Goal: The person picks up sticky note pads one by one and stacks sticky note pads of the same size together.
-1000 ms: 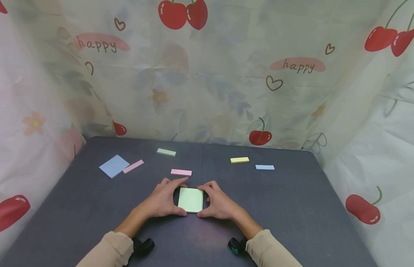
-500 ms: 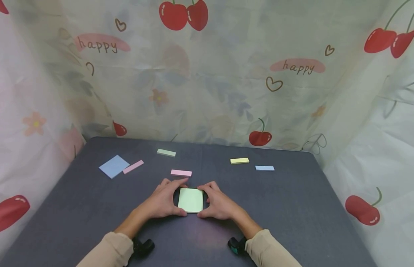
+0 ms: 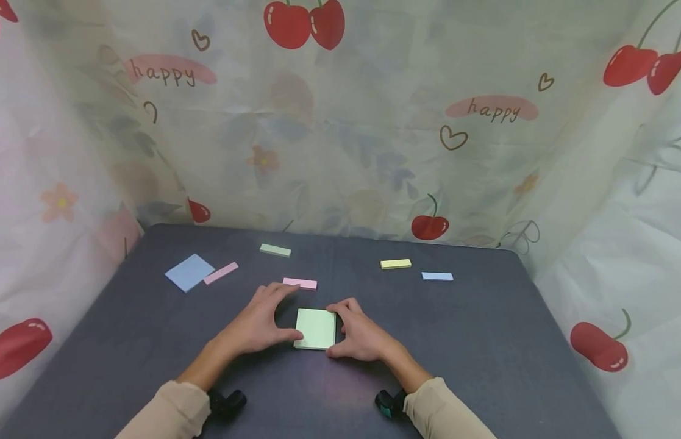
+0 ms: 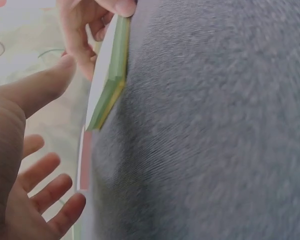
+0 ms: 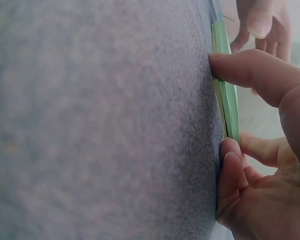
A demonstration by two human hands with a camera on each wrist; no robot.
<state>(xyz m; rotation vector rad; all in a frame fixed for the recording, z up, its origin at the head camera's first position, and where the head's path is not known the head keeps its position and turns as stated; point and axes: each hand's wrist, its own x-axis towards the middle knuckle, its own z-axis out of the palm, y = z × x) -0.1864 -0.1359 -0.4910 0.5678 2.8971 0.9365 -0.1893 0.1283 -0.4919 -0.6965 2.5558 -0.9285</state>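
Note:
A pale green square pad of sticky notes (image 3: 316, 329) lies on the dark table in the head view. A thin yellow layer shows beneath the green pad (image 4: 108, 75) in the left wrist view. My right hand (image 3: 363, 336) grips the pad's right side, thumb at the near corner and fingers at the far corner. To the left, my left hand (image 3: 258, 323) is spread and relaxed, apart from the pad in its wrist view. Its fingertips are close to a narrow pink pad (image 3: 302, 284) behind the green one.
On the dark table (image 3: 483, 341), a blue square pad (image 3: 188, 272) and a slanted pink strip (image 3: 221, 273) lie at the back left. Further along are a narrow green pad (image 3: 275, 250), a yellow one (image 3: 395, 264) and a blue one (image 3: 437, 276). A printed curtain (image 3: 340, 146) surrounds the table.
My left hand has let go of the green pad's left side and shifted left. The right hand and the pad have stayed in place.

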